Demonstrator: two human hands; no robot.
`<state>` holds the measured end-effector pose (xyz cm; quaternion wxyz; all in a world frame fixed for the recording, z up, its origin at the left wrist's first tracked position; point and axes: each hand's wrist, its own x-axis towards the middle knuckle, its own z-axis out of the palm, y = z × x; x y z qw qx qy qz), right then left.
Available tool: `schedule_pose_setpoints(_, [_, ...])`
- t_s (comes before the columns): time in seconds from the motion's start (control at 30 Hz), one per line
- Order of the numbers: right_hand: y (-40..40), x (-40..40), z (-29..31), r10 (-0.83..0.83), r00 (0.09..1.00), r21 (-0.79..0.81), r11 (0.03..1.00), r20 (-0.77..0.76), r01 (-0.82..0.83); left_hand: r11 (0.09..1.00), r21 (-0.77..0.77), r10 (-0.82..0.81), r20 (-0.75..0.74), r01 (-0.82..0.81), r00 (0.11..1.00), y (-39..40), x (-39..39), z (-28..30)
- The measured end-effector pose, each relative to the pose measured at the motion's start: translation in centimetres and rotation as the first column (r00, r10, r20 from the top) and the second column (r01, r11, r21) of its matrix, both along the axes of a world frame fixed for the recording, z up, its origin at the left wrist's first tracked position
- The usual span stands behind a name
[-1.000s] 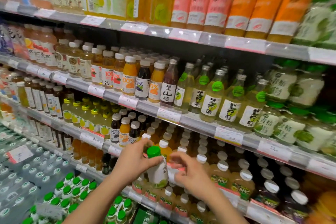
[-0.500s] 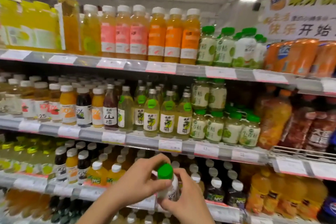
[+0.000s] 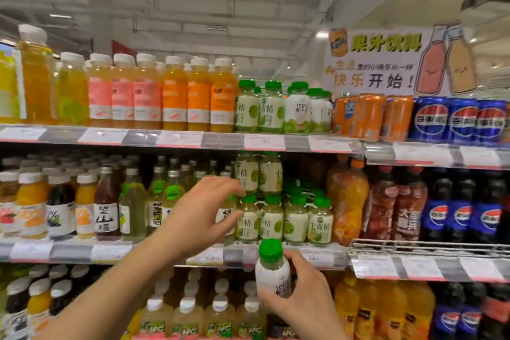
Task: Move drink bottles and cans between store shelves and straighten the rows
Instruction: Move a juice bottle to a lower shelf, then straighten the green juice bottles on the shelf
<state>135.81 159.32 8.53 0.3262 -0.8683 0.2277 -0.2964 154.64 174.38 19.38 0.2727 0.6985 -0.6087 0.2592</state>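
Observation:
My right hand (image 3: 302,301) grips a small white bottle with a green cap (image 3: 271,268), held upright in front of the middle shelf's edge (image 3: 110,252). My left hand (image 3: 201,212) is raised with relaxed, spread fingers, holding nothing, next to a row of green-capped lime juice bottles (image 3: 284,218) on the middle shelf. Two more lime bottles (image 3: 258,172) are stacked on top of that row. The same white and green bottles (image 3: 281,109) stand on the top shelf.
Orange and pink juice bottles (image 3: 165,96) fill the top shelf's left part, orange cans (image 3: 367,116) and blue cola cans (image 3: 458,119) its right. Glass bottles (image 3: 132,201) stand left of the lime row, large bottles (image 3: 347,201) right. White-capped bottles (image 3: 204,312) fill the lower shelf.
The view has tilted further up. My left hand let go of the green-capped bottle and rose toward the lime row; my right hand alone now holds the bottle, which has come up from the lower shelf.

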Motion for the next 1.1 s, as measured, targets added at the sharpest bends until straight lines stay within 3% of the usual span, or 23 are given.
schedule_pose_setpoints(0.17, [-2.2, -1.5, 4.3, 0.010, 0.992, -0.101, 0.995, 0.125, 0.002, 0.967, -0.143, 0.230, 0.142, -0.210, 0.963, -3.4, 0.4, 2.4])
schedule_pose_setpoints(0.33, [-4.0, -2.0, 9.5, 0.001, 0.971, -0.236, 0.970, 0.239, 0.057, 0.935, -0.098, 0.352, 0.128, -0.341, 0.927, -6.2, 0.5, 2.6])
schedule_pose_setpoints(0.63, [-7.7, -2.7, 19.2, -0.031, 0.936, -0.294, 0.945, 0.350, 0.141, 0.908, -0.218, 0.391, 0.135, -0.357, 0.911, -7.8, 0.9, 1.9])
schedule_pose_setpoints(0.8, [-11.1, -1.3, 23.6, -0.164, 0.864, -0.257, 0.914, 0.475, 0.315, 0.900, -0.248, 0.396, 0.120, -0.359, 0.910, -8.2, 0.5, 1.7])
schedule_pose_setpoints(0.93, [-13.5, 0.9, 25.7, -0.294, 0.842, -0.243, 0.868, 0.452, 0.434, 0.899, -0.218, 0.413, 0.126, -0.380, 0.902, -8.1, 0.5, 1.7])
schedule_pose_setpoints(1.1, [-15.9, 4.5, 25.3, -0.359, 0.864, -0.247, 0.855, 0.352, 0.456, 0.896, -0.194, 0.424, 0.109, -0.399, 0.899, -7.6, 0.4, 2.0])
